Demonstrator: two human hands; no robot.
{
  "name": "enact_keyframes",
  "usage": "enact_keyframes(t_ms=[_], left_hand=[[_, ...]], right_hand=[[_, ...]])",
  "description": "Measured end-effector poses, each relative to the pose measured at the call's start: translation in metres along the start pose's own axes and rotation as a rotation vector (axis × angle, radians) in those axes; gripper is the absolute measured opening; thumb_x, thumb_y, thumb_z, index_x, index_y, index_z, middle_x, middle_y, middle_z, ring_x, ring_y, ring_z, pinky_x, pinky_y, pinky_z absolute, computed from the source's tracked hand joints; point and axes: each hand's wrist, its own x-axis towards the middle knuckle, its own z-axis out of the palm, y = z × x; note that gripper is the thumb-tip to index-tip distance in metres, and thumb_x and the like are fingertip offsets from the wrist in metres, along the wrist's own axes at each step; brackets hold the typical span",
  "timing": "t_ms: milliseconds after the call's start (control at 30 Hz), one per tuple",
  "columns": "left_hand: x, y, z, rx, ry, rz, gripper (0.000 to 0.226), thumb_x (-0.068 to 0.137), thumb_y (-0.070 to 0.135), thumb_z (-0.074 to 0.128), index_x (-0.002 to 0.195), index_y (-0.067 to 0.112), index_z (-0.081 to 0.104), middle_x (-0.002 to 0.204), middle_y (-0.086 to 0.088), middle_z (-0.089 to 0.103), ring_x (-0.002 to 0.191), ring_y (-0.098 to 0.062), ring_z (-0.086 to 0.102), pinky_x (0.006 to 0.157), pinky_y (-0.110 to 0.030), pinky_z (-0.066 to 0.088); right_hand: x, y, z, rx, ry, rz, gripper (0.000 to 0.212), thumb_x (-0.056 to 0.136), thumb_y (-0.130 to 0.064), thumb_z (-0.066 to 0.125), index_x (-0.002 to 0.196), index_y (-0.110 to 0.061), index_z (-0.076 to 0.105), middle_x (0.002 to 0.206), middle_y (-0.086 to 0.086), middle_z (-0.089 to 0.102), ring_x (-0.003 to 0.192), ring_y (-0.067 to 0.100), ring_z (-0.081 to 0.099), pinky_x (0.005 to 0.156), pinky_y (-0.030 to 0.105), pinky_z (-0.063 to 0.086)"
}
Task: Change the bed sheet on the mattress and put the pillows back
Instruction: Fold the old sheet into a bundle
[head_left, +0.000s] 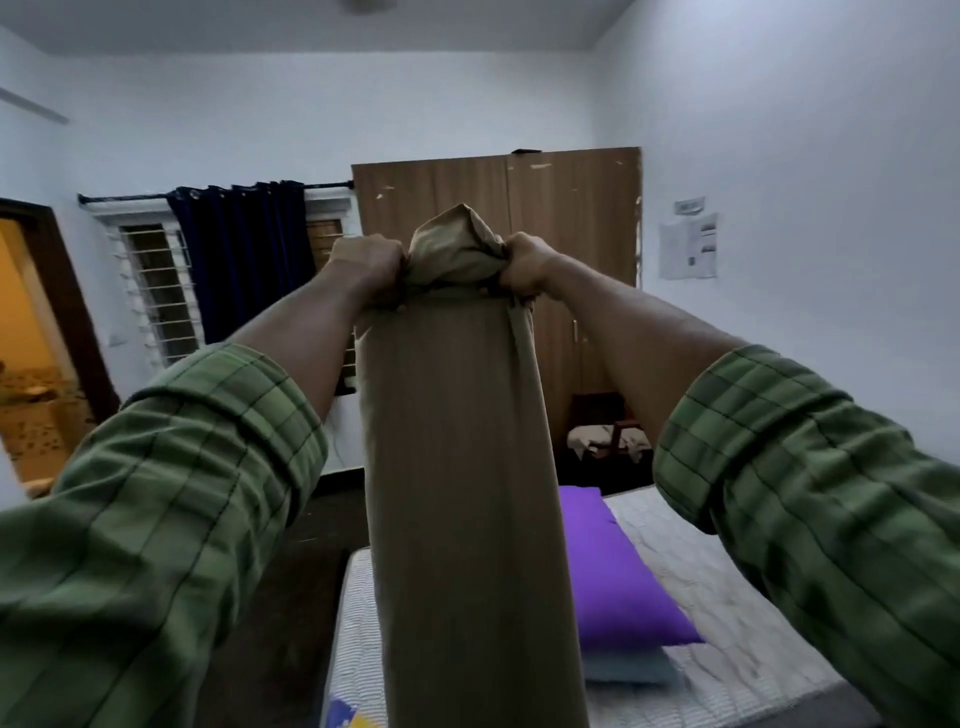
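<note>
Above the bed, a long khaki-brown woven bed sheet (457, 467) hangs as a folded column from chest height down past the near edge of view. Below it lies the white quilted mattress (701, 587), bare and stitched in small puffed squares, with a smooth purple pillow (608, 571) stacked on a pale blue-grey pillow (628, 667) near its middle. Behind stands a brown wooden wardrobe (571, 208), scuffed at its top edge, and a dark blue curtain (244, 249) on the left. The left hand (366, 265) and right hand (527, 262) are close together, each clenched on a bunched top corner of the sheet, fabric puffing up between them. To open it well, I would draw the hands wide apart along the top hem and shake downward, and the pillows probably need lifting off first. The cloth looks thin, matte and faintly ribbed.
</note>
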Motion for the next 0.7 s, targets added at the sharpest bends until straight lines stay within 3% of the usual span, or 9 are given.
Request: enact_keyframes(t_ms=[133,233,333,433,533,633,700], left_hand=[[0.022,-0.029,0.030,0.007,0.056,-0.036,0.033,0.088,0.035,0.076,0.115,0.018,0.069,0.118,-0.011,0.068,0.113,-0.034,0.065,0.087,-0.043,0.049],[0.049,-0.051,0.061,0.051,0.074,-0.077,0.027,0.096,0.030,0.061,0.117,0.015,0.068,0.117,-0.012,0.068,0.110,-0.035,0.066,0.085,-0.042,0.051],[0.075,-0.065,0.096,0.071,0.021,-0.151,0.028,0.095,0.032,0.057,0.115,0.015,0.067,0.115,-0.010,0.068,0.108,-0.033,0.066,0.081,-0.040,0.050],[0.109,-0.078,0.139,-0.012,-0.093,-0.290,0.034,0.094,0.043,0.052,0.106,0.014,0.066,0.106,-0.009,0.068,0.101,-0.032,0.067,0.087,-0.040,0.054],[0.152,-0.087,0.194,-0.478,-0.211,-0.493,0.042,0.090,0.044,0.047,0.112,0.012,0.064,0.102,-0.010,0.070,0.092,-0.030,0.072,0.080,-0.037,0.058],[0.202,-0.083,0.243,-1.042,-0.305,-0.661,0.031,0.101,0.022,0.041,0.126,0.009,0.054,0.098,-0.015,0.074,0.060,-0.027,0.073,0.042,-0.030,0.054],[0.237,-0.077,0.268,-1.264,-0.273,-0.721,0.027,0.103,0.011,0.042,0.127,0.006,0.053,0.106,-0.020,0.072,0.073,-0.035,0.076,0.047,-0.040,0.060]], right_hand=[[0.040,-0.015,0.036,-0.014,0.028,0.018,0.022,0.082,-0.020,0.081,0.075,-0.023,0.060,0.092,0.006,0.067,0.075,0.023,0.068,0.054,0.029,0.054],[0.075,-0.018,0.069,0.001,0.077,0.016,0.008,0.084,-0.013,0.069,0.086,-0.021,0.067,0.102,0.009,0.069,0.090,0.030,0.070,0.069,0.034,0.059],[0.107,-0.014,0.101,0.003,0.091,0.007,0.018,0.088,-0.009,0.062,0.098,-0.022,0.071,0.104,0.007,0.068,0.094,0.029,0.066,0.074,0.032,0.052],[0.149,-0.003,0.129,0.006,0.095,-0.010,0.020,0.091,-0.007,0.058,0.091,-0.025,0.069,0.103,0.006,0.068,0.093,0.027,0.064,0.075,0.033,0.050],[0.194,0.013,0.155,0.010,0.057,-0.006,0.023,0.091,-0.003,0.056,0.083,-0.022,0.066,0.095,0.006,0.067,0.086,0.028,0.067,0.058,0.029,0.050],[0.249,0.038,0.186,0.044,0.013,0.002,0.029,0.091,0.000,0.056,0.077,-0.024,0.064,0.091,0.007,0.066,0.077,0.028,0.071,0.049,0.029,0.056],[0.292,0.058,0.207,0.108,-0.010,0.018,0.026,0.090,0.001,0.055,0.087,-0.020,0.071,0.096,0.011,0.069,0.075,0.031,0.073,0.058,0.037,0.063]])
